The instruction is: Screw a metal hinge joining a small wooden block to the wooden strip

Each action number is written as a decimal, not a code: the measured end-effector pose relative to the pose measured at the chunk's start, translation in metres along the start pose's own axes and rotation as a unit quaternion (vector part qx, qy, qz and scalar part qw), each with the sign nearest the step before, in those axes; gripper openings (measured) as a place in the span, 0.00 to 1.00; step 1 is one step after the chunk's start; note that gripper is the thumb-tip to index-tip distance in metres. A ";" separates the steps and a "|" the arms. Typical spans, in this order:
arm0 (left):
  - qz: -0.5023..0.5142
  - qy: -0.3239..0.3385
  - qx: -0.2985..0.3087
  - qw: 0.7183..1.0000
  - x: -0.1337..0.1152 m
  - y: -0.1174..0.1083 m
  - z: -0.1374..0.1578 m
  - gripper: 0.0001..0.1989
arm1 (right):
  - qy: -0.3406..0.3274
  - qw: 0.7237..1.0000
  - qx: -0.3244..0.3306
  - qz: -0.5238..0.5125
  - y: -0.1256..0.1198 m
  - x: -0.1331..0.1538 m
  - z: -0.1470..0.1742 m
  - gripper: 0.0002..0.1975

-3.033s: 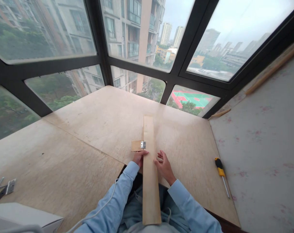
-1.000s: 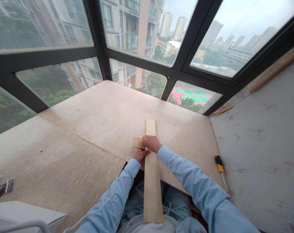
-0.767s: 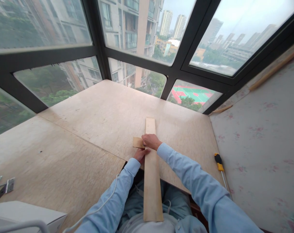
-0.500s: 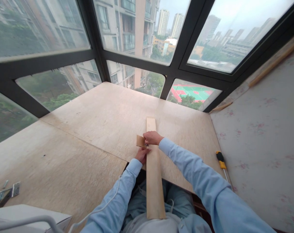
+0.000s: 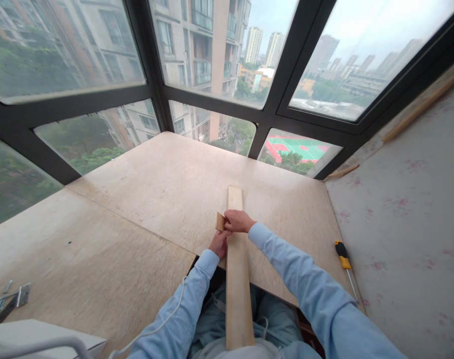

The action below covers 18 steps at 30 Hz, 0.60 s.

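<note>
A long, pale wooden board (image 5: pixel 238 294) runs from my lap out over the tabletop. At its left edge, my left hand (image 5: pixel 218 243) is closed, with the fingertips against the board. My right hand (image 5: pixel 239 221) lies across the board just beyond it, its fingers curled in a pinch on a small, flat tan piece (image 5: pixel 220 221). That piece sticks out to the left of the board, standing at a slant. My fingers cover its right part, so whether it is thin wood or stiff sheet I cannot tell. The two hands nearly touch.
A yellow-and-black screwdriver (image 5: pixel 342 255) lies by the wall at the right. Metal hardware (image 5: pixel 13 300) and a white box (image 5: pixel 43 336) are at the lower left. A white cable (image 5: pixel 163 324) crosses my left sleeve. A seam divides the wooden tabletop (image 5: pixel 148 169); windows border it.
The tan piece has turned and shows a narrower face. My right hand's fingers have closed in nearer to my left hand. The whole view has shifted slightly downward.
</note>
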<state>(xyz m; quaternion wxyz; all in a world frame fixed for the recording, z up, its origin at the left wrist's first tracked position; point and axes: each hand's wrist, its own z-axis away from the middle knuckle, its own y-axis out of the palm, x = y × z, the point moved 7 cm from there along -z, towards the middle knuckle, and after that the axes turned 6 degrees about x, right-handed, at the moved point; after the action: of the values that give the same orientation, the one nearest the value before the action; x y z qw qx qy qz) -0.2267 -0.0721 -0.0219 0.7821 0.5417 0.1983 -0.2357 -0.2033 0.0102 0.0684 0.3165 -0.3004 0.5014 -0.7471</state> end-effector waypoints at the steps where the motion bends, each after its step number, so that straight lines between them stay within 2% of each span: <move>1: 0.001 0.000 -0.007 1.000 0.000 0.001 0.000 0.21 | 0.003 1.000 -0.002 -0.004 0.002 -0.002 0.001 0.08; 7: -0.006 0.014 -0.055 0.998 0.000 0.002 0.000 0.13 | 0.005 0.999 -0.018 -0.031 0.010 -0.010 0.000 0.07; 14: 0.017 -0.010 -0.045 0.999 0.003 0.002 0.000 0.13 | -0.018 0.996 -0.054 -0.066 0.013 -0.012 0.000 0.04; 18: 0.017 -0.003 -0.053 0.998 0.004 -0.001 -0.003 0.12 | -0.023 0.993 -0.082 -0.080 0.015 -0.015 0.003 0.04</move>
<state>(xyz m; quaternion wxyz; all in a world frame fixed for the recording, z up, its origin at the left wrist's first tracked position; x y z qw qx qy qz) -0.2241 -0.0705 -0.0259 0.8141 0.5023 0.1989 -0.2131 -0.1890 0.0149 0.0530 0.2417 -0.3818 0.5275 -0.7194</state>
